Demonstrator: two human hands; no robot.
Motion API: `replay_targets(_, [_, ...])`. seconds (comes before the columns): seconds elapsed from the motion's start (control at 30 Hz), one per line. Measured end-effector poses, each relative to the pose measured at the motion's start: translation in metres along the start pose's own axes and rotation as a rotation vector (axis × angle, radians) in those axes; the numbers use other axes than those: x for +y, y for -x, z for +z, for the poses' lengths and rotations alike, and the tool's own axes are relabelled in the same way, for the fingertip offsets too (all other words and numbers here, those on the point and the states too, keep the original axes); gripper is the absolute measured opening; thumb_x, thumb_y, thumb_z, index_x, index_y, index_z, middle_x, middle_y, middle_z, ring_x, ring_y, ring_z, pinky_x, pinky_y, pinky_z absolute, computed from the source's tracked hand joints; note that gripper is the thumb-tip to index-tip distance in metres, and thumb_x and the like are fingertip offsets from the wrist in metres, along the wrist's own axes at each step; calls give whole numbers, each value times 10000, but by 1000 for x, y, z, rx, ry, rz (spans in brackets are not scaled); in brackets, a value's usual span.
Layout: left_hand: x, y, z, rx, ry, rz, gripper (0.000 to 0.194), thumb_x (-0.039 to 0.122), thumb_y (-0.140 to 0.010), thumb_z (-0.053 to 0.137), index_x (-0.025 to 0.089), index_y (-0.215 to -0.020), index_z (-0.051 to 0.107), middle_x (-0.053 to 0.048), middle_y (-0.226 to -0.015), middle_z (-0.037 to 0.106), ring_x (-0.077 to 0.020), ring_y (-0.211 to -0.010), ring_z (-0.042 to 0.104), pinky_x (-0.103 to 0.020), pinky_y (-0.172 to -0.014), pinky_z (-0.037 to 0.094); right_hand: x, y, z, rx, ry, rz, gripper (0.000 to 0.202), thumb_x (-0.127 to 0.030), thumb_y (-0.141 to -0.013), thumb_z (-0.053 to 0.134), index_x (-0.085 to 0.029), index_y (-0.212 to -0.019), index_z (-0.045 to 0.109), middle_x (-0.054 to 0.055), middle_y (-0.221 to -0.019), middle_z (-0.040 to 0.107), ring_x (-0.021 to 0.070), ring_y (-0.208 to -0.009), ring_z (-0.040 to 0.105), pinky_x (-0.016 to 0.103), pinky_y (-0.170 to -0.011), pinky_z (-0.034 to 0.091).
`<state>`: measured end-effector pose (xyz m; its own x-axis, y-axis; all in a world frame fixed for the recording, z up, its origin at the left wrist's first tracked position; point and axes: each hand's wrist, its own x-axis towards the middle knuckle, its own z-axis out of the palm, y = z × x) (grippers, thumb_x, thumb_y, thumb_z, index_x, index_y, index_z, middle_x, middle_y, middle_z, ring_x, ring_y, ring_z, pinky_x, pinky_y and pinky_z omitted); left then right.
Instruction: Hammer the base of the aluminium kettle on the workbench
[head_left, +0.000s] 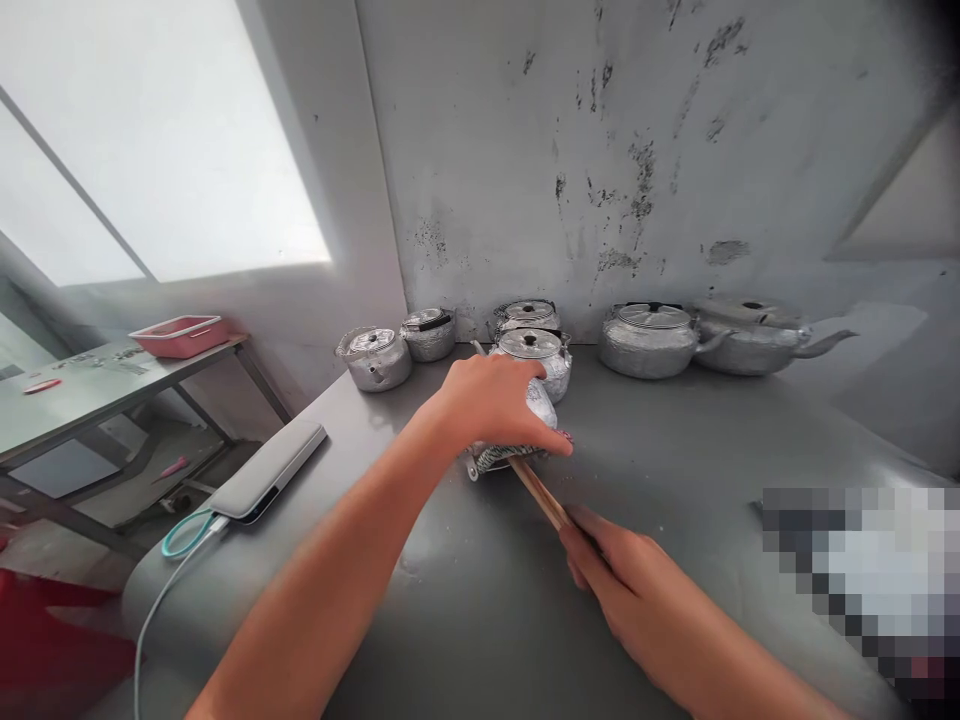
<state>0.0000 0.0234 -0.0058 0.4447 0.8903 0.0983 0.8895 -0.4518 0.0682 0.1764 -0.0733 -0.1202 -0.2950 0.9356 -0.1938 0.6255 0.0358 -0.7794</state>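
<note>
My left hand (491, 400) is closed over a small silver kettle (541, 405), which seems tipped on its side on the grey table (465, 620). Most of this kettle is hidden under the hand; part of its rim and a small lug show below the palm. In my right hand (619, 555) is a wooden stick (541, 492), gripped near its lower end. The stick's far end meets the kettle's near side; whether it goes inside I cannot tell. Just behind my left hand stands a lidded silver kettle (555, 370), upright.
Several more dented silver kettles (649, 345) line the wall. A grey power bank (274, 470) with a white cable (161, 590) lies at the table's left. Farther left, a side table (75, 390) bears a pink basket (184, 338). Something pixelated (877, 570) sits at right.
</note>
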Motion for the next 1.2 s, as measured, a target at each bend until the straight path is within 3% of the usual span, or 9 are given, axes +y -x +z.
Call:
replay_targets(0.2, [-5,-1,-1,-12,31,-2,918,801,-627,615,304,-1396,543,-28,-1327,651,-325,-1155,603,-409,-889,493,2,2,3,21,44,-46,385,-475,-1041,260,-254,-783,441,-32,-703,466,155,-632,371,268,-570,334])
replay_targets(0.53, [-5,0,-3,-23,36,-15,936,778,-624,637,285,-1412,534,-35,-1318,649,-324,-1148,601,-411,-874,507,-2,1,3,-15,-92,43,397,-511,-1033,278,-250,-774,426,-58,-672,342,139,-590,293,265,-532,277])
replay_targets(1.2, [-5,0,-3,-20,49,-26,902,762,-626,649,302,-1395,544,-34,-1335,647,-334,-1173,602,-399,-894,499,-5,4,5,35,-202,26,340,-463,-996,395,-238,-765,502,-41,-644,439,123,-537,367,232,-484,340])
